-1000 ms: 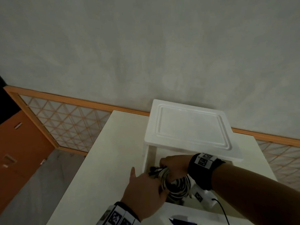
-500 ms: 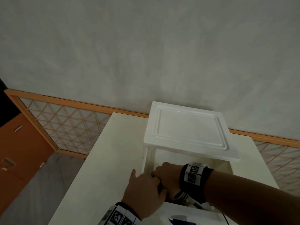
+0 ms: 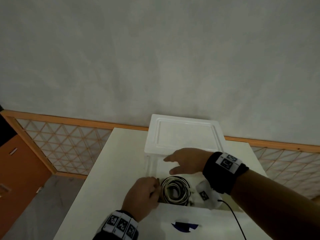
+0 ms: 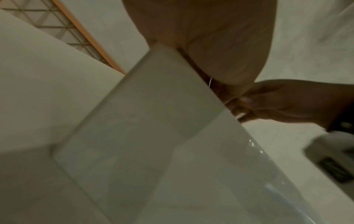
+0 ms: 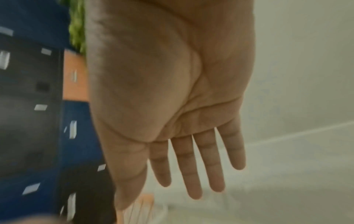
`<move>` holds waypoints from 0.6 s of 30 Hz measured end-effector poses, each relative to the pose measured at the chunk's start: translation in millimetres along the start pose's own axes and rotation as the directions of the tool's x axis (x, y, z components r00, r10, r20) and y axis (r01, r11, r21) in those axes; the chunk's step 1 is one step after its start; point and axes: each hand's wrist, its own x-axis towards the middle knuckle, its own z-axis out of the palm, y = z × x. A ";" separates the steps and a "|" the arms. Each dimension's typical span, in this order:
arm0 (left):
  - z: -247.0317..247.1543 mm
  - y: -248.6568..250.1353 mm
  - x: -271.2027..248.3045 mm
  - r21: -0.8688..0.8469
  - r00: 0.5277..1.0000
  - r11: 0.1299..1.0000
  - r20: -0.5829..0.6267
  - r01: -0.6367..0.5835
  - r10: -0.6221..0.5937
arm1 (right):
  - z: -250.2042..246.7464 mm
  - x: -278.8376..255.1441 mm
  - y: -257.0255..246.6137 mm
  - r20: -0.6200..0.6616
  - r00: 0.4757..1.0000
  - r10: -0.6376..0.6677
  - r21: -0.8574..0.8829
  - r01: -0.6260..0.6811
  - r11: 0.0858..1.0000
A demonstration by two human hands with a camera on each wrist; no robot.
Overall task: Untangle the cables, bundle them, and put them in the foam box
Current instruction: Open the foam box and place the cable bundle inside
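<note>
A coiled bundle of white and black cables lies inside the white foam box. In the head view my right hand hovers above the bundle with straight fingers, just in front of the lid. The right wrist view shows that hand flat and empty over the box's inner wall. My left hand sits at the box's left rim, fingers curled over the wall beside the coil. In the left wrist view its palm lies against the box wall, with its fingers hidden.
The lid covers the far half of the box. The box stands on a white table, whose left edge drops to a grey floor. A lattice panel and a grey wall stand behind. A blue mark shows on the box's near side.
My right hand lowered the bundle into the box, let it go and lifted away with spread fingers. My left hand stayed at the box's left wall and its fingers curled over the rim.
</note>
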 end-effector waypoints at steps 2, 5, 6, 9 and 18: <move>-4.7 -3.7 -12.5 -0.102 0.989 0.995 -0.148 -0.015 0.000 | -4.1 -41.0 12.6 -0.154 0.981 0.115 0.126 -0.095 0.987; -6.7 -12.1 -38.8 -0.253 0.930 0.964 -0.328 0.086 -0.169 | 18.3 -111.3 30.8 -0.300 0.876 0.379 0.332 -0.277 0.902; -6.1 -14.5 -51.1 -0.348 0.901 0.918 -0.309 0.192 -0.305 | 36.0 -131.6 38.8 -0.328 0.834 0.443 0.355 -0.325 0.876; 1.5 -25.7 -84.2 -0.602 0.750 0.634 -0.087 0.485 -0.655 | 100.8 -175.5 54.5 -0.150 0.749 0.645 0.507 -0.502 0.701; 30.9 4.7 -106.1 -0.798 0.564 -0.083 0.490 0.596 -0.665 | 192.9 -175.2 -3.6 0.354 0.678 0.644 0.774 0.174 -0.609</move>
